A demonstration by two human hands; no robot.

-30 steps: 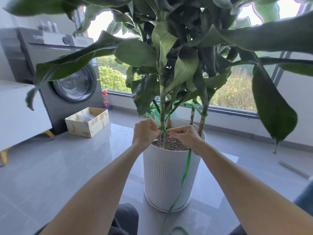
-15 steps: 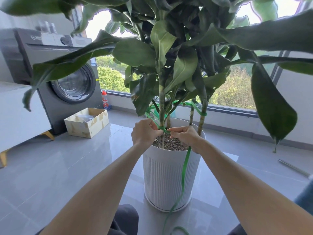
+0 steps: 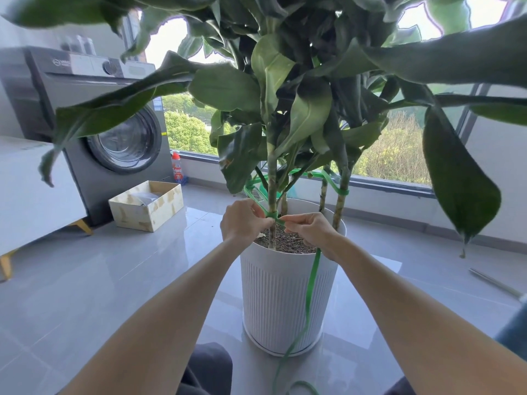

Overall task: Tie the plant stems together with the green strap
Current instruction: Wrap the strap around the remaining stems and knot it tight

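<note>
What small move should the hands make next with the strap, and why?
Probably draw the ends apart to cinch the wrap: left hand and right hand each pinch the green strap beside the front stem it circles; its tail hangs down the white pot.

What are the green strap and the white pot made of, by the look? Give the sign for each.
The green strap: likely thin plastic tape, slightly glossy; it hangs flat and curls smoothly. The white pot: probably matte plastic; even, fine vertical ribs, smooth rim.

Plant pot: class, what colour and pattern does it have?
White pot with fine vertical ribs, seen in the head view.
</note>
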